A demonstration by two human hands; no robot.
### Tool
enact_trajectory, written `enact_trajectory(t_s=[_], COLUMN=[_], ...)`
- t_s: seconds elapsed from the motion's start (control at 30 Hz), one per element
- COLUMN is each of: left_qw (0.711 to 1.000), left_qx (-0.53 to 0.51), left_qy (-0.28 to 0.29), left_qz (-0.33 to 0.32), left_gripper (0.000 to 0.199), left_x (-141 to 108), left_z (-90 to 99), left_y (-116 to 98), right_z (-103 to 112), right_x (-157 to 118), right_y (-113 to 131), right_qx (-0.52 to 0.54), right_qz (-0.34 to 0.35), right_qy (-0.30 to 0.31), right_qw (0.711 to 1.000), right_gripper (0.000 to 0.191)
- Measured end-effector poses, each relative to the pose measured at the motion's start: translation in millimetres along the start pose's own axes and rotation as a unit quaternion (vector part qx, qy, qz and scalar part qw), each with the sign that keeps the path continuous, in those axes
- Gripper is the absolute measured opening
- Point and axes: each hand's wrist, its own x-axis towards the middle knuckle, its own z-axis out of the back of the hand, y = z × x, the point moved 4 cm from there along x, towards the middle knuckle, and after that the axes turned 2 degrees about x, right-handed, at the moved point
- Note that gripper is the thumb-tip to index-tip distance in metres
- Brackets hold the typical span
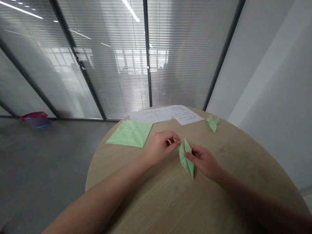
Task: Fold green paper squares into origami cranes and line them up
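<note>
A folded green origami paper (186, 160) with two pointed flaps at its top is held above the wooden table. My right hand (203, 160) grips its right side, with the thumb on the near face and the other fingers behind. My left hand (164, 144) pinches the tip of the left flap between thumb and fingertips. To the left lies a creased green sheet (130, 134), opened flat. A small finished-looking green origami figure (213, 123) rests at the right, beyond my right hand.
White printed papers (186, 114) and a second white sheet (151, 115) lie at the far edge of the round wooden table (156, 201). Behind it stands a glass partition with blinds (122, 65). A red and blue basket (36, 119) sits on the floor at the left.
</note>
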Motion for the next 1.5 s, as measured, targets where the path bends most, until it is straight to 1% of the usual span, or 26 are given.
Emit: enact_trajectory(t_s=[0.13, 0.23, 0.37, 0.47, 0.57, 0.7, 0.8, 0.93, 1.0, 1.13, 1.2, 1.3, 1.43, 1.5], left_qw=[0.999, 0.998, 0.997, 0.995, 0.995, 0.995, 0.992, 0.981, 0.973, 0.953, 0.943, 0.942, 0.953, 0.958], left_qx=[0.0, -0.006, -0.024, -0.035, -0.045, -0.077, -0.108, -0.16, -0.192, -0.267, -0.29, -0.283, -0.243, -0.226], left_qy=[-0.015, -0.013, -0.002, -0.016, -0.032, -0.048, -0.065, -0.079, -0.076, -0.048, -0.043, -0.034, 0.001, 0.004], left_qz=[-0.038, -0.064, -0.079, -0.089, -0.083, -0.047, 0.013, 0.082, 0.104, 0.137, 0.155, 0.176, 0.181, 0.178], left_gripper=[0.01, 0.012, 0.013, 0.011, 0.008, 0.006, 0.006, 0.014, 0.018, 0.03, 0.028, 0.022, 0.024, 0.024], left_x=[-2.8, -4.5, -5.5, -5.6, -5.7, -6.2, -6.5, -6.6, -6.0, -3.7, -2.7, -1.9, -2.2, -2.6], left_z=[-0.2, 1.0, 1.3, 0.7, -0.1, -1.5, -4.3, -9.6, -11.9, -15.1, -15.2, -15.3, -17.8, -18.1], left_y=[-7.4, -12.8, -15.7, -17.0, -19.6, -22.6, -19.5, -11.9, -8.3, -1.4, 3.0, 9.1, 11.8, 10.5], right_z=[-0.1, 0.2, 0.7, 1.4, 1.8, 2.6, 2.3, 0.9, 0.1, 0.8, 2.3, 3.8, 4.3, 4.2], right_x=[-2.6, -4.5, -6.4, -7.7, -8.8, -9.8, -10.3, -10.9, -10.8, -9.2, -8.4, -7.7, -8.2, -8.7], right_y=[5.0, 10.3, 13.5, 13.5, 14.7, 20.0, 24.0, 24.9, 22.8, 17.0, 15.7, 16.6, 19.2, 20.1], right_qx=[-0.032, -0.054, -0.07, -0.085, -0.102, -0.121, -0.128, -0.134, -0.125, -0.091, -0.078, -0.071, -0.081, -0.096], right_qz=[0.017, 0.039, 0.067, 0.083, 0.095, 0.118, 0.134, 0.133, 0.122, 0.094, 0.082, 0.073, 0.081, 0.09], right_qy=[-0.022, -0.035, -0.046, -0.056, -0.059, -0.069, -0.075, -0.077, -0.072, -0.073, -0.081, -0.089, -0.094, -0.095], right_qw=[0.999, 0.997, 0.994, 0.991, 0.988, 0.983, 0.98, 0.979, 0.982, 0.989, 0.99, 0.991, 0.989, 0.987], right_gripper=[0.025, 0.024, 0.024, 0.024, 0.024, 0.023, 0.02, 0.02, 0.021, 0.026, 0.027, 0.026, 0.024, 0.024])
